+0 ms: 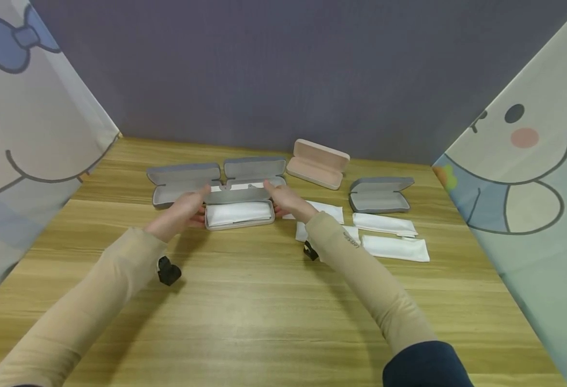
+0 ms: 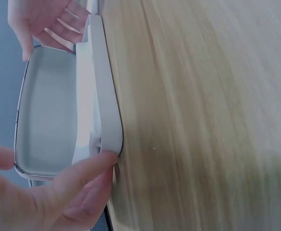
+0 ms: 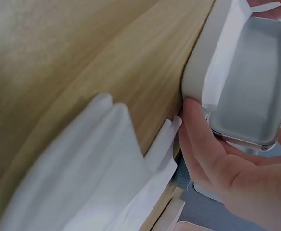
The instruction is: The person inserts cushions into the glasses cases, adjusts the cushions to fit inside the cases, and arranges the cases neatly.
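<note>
A light grey glasses case (image 1: pixel 239 195) lies on the table with its lid raised. Inside its lower half is a folded white cloth pouch (image 1: pixel 238 213). My left hand (image 1: pixel 179 214) holds the left end of this case, thumb at the lid's edge and fingers against the base. At the opposite end my right hand (image 1: pixel 289 201) holds it in the same way, fingers (image 3: pixel 203 134) against the base corner. The lid's smooth grey inside (image 2: pixel 51 110) shows in the left wrist view. Whatever lies under or in the pouch is hidden.
Behind stand two open grey cases, one at left (image 1: pixel 184 174) and one in the middle (image 1: pixel 255 167). An open pink case (image 1: pixel 318 161) and a dark grey case (image 1: pixel 380 200) are farther right. Several white pouches (image 1: pixel 394 248) lie right of my right hand. A grey wall (image 1: pixel 273 75) bounds the table.
</note>
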A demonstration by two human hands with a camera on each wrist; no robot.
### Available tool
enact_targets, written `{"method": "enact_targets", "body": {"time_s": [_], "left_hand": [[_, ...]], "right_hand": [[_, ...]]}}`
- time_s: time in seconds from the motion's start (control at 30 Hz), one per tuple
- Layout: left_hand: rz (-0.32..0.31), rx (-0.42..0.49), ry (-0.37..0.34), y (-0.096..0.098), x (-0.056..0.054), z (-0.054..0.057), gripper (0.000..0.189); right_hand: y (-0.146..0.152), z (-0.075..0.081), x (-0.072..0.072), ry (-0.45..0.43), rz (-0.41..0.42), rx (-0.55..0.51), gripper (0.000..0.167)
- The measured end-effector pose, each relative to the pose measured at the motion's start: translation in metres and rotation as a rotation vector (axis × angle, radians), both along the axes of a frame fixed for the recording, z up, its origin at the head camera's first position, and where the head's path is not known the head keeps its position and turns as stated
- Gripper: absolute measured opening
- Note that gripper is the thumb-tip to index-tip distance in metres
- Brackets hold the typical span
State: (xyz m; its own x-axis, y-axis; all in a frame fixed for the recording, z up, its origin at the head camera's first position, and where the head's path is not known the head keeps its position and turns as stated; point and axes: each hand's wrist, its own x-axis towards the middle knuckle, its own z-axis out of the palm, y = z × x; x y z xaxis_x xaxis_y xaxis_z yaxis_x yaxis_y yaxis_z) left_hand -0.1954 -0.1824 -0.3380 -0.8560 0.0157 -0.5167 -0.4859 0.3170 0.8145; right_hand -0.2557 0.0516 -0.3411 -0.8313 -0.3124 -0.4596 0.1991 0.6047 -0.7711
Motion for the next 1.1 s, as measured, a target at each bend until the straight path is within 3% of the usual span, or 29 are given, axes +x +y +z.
{"method": "enact_targets", "body": {"time_s": [0.27,0.73,1.1], "left_hand": [[0.006,-0.007,0.042,0.0041,0.0017,-0.0053,0.072],[-0.039,0.039,0.045,-0.0017,0.0045,-0.0086,0.064],[-0.065,0.065,0.065,-0.0022,0.0021,-0.0066,0.06]], "right_hand": [[0.0047,-0.0004,0.0012,-0.019,0.061,0.005,0.072],[0.0017,-0.0053,0.0017,-0.087,0.033,-0.05,0.065],[0.0053,-0.0049,-0.0029,-0.102,0.069,-0.111,0.06]]}}
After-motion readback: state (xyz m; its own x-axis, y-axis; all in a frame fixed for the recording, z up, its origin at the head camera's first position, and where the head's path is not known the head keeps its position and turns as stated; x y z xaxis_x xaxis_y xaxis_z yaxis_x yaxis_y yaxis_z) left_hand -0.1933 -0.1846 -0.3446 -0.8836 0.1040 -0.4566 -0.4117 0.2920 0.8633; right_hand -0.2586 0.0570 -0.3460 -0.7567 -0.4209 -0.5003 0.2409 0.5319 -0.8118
